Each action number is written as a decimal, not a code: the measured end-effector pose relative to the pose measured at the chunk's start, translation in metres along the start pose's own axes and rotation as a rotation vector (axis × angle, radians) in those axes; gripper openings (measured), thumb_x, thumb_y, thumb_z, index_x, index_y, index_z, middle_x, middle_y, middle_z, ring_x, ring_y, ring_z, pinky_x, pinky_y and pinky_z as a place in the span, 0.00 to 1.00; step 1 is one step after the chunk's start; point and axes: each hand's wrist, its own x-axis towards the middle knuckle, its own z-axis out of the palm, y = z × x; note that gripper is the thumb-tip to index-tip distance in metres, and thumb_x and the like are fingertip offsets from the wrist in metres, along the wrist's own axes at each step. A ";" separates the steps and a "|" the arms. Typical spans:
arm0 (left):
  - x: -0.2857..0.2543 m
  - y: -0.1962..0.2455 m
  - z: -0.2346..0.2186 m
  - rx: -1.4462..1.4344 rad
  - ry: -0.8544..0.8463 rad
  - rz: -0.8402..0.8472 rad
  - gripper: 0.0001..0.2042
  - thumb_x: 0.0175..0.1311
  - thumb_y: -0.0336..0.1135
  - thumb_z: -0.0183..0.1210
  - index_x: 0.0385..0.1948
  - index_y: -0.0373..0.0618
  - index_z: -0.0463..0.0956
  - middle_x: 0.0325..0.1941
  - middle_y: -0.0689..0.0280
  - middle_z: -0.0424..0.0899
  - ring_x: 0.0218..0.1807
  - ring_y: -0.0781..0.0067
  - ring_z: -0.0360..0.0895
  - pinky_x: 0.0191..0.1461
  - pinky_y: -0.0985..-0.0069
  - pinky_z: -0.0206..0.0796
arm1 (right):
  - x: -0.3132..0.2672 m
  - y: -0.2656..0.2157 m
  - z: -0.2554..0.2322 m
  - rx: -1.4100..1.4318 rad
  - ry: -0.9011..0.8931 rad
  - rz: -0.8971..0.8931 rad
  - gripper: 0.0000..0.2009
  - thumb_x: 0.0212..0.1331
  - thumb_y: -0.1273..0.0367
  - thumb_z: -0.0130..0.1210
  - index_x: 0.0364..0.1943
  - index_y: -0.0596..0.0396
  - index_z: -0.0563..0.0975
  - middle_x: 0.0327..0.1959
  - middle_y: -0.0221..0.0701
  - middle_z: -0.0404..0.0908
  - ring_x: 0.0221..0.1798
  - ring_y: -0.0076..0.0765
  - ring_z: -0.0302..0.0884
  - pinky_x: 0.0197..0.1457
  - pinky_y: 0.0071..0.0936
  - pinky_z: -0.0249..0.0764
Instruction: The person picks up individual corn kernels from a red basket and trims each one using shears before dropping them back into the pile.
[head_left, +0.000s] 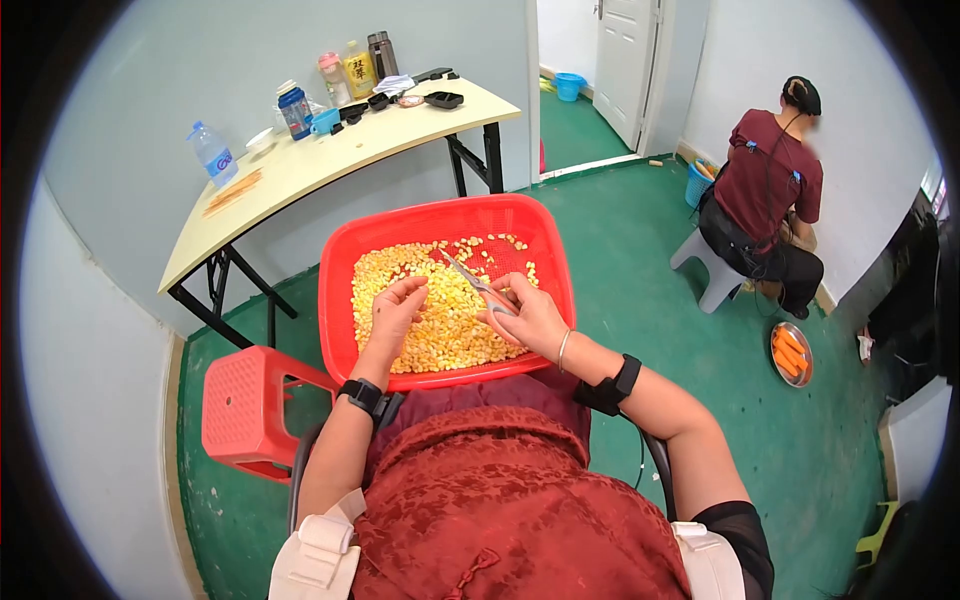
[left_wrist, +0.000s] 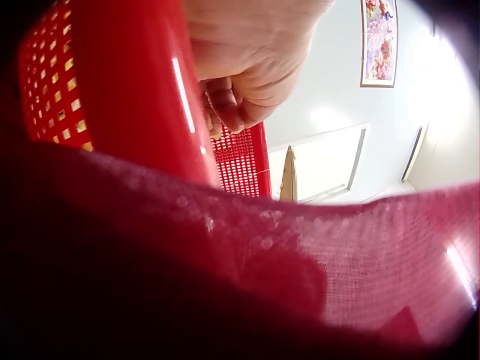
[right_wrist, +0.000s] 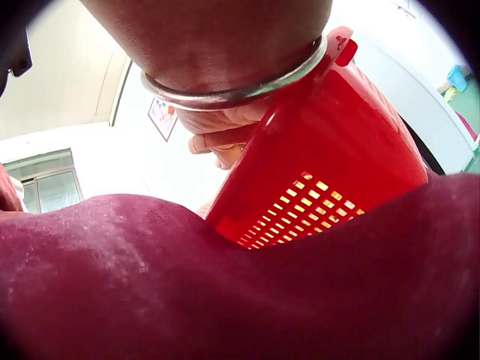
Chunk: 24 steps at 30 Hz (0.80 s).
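Observation:
A red plastic basket (head_left: 335, 300) with perforated walls rests on the person's lap, holding a spread of loose yellow corn kernels (head_left: 440, 330). In the head view, the right hand (head_left: 535, 318) grips a pair of scissors (head_left: 466, 272) by its grey and orange handles, the blades pointing up and left over the kernels. Facing it, the left hand (head_left: 398, 308) hovers over the basket's left half with loosely curled fingers and nothing visible between them. Both wrist views show the basket wall close up; it partly hides the left fingers (left_wrist: 223, 105) and the right fingers (right_wrist: 217, 142).
A red stool (head_left: 240, 405) stands at the left. Behind the basket is a table (head_left: 400, 135) with bottles, cups and black trays. Another person (head_left: 770, 190) sits on a grey stool at the right, near a metal bowl (head_left: 808, 370) of orange, carrot-like pieces.

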 end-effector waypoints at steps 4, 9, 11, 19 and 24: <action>-0.001 -0.001 0.001 0.092 -0.083 -0.016 0.12 0.57 0.32 0.59 0.43 0.41 0.77 0.29 0.73 0.77 0.27 0.87 0.71 0.29 0.88 0.63 | 0.001 0.006 0.002 0.011 0.028 0.006 0.15 0.53 0.69 0.60 0.42 0.54 0.69 0.23 0.29 0.77 0.26 0.18 0.75 0.27 0.19 0.70; 0.001 -0.013 0.001 0.203 -0.189 0.058 0.12 0.55 0.29 0.60 0.41 0.38 0.78 0.30 0.72 0.78 0.28 0.89 0.70 0.31 0.88 0.63 | 0.001 0.001 0.001 0.035 0.031 0.019 0.16 0.52 0.68 0.61 0.42 0.54 0.69 0.23 0.29 0.77 0.28 0.19 0.77 0.29 0.20 0.71; 0.003 -0.018 -0.001 0.238 -0.165 0.093 0.12 0.54 0.29 0.60 0.40 0.37 0.78 0.30 0.72 0.78 0.28 0.88 0.70 0.31 0.88 0.63 | 0.001 0.002 0.001 0.029 0.041 0.009 0.16 0.52 0.68 0.61 0.42 0.54 0.69 0.24 0.30 0.78 0.29 0.21 0.77 0.30 0.21 0.72; 0.007 -0.023 -0.010 0.293 -0.056 0.066 0.10 0.53 0.29 0.60 0.38 0.37 0.79 0.27 0.72 0.78 0.26 0.86 0.71 0.30 0.87 0.63 | 0.001 0.002 0.000 0.036 0.042 0.014 0.16 0.51 0.68 0.61 0.42 0.54 0.69 0.26 0.33 0.79 0.32 0.24 0.79 0.34 0.22 0.73; 0.011 -0.029 -0.014 0.493 -0.112 0.010 0.10 0.50 0.32 0.62 0.35 0.40 0.81 0.25 0.70 0.80 0.27 0.85 0.73 0.31 0.86 0.64 | 0.001 -0.004 -0.005 0.100 -0.065 0.147 0.16 0.51 0.67 0.61 0.43 0.53 0.69 0.27 0.33 0.79 0.34 0.27 0.80 0.37 0.24 0.74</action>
